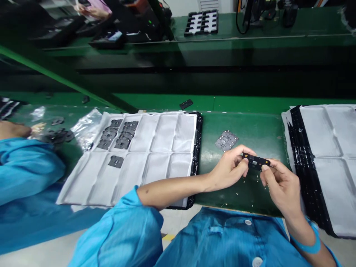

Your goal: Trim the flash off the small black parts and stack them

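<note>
Both my hands hold one small black strip-shaped part point(256, 161) with tiny yellow spots, just above the green bench. My left hand point(229, 168) pinches its left end with thumb and fingers closed. My right hand point(279, 183) grips its right end, fingers curled. A flat grey perforated plate point(226, 140) lies on the bench just beyond my left hand. To the left sits a black tray covered with white sheeting point(155, 148), with several dark flat parts point(119, 135) stacked in its far left pockets.
A second white-covered black tray point(322, 159) lies at the right. A co-worker's blue sleeve point(25, 167) and hand are at the left, beside clear plastic bags point(86, 128) and loose black parts. A small black piece point(186, 104) lies on the bench behind. Another tray point(201, 22) stands far back.
</note>
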Available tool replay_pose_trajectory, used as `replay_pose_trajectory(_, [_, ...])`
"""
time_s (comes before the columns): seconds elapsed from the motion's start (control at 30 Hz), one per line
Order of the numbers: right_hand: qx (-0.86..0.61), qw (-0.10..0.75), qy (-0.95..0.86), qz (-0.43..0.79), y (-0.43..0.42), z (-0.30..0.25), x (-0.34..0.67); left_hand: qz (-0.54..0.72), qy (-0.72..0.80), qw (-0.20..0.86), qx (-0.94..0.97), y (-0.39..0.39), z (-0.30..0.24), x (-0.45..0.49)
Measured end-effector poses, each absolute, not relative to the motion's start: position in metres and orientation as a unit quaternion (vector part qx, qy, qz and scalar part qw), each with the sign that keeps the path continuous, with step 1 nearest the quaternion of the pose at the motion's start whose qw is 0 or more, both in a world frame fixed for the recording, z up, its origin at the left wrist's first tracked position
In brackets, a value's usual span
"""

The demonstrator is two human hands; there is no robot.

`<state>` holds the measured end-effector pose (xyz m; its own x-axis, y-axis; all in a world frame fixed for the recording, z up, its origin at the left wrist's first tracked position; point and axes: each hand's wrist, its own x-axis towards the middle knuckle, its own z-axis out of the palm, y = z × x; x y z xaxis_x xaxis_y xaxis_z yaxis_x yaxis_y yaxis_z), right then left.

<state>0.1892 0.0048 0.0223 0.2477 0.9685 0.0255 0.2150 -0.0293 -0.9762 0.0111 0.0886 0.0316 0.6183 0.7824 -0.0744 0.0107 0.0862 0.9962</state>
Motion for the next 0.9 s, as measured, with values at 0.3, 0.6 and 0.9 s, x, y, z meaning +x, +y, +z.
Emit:
replay_pose_trajectory(0.3, [-0.623, 0.504, -0.475, 0.364, 0.007, 0.022, 0.186, 0.291, 0.301, 0.672, 0.611, 0.091, 0.024, 0.008])
replay_pose_trajectory(0.6, [-0.623, 0.502, -0.471, 0.371, 0.003, 0.018, 0.185, 0.285, 0.322, 0.685, 0.588, 0.090, 0.022, 0.008])
replay_pose_trajectory(0.9, [-0.608, 0.503, -0.495, 0.363, 0.000, 0.012, 0.187, 0.267, 0.351, 0.715, 0.543, 0.094, 0.023, 0.008])
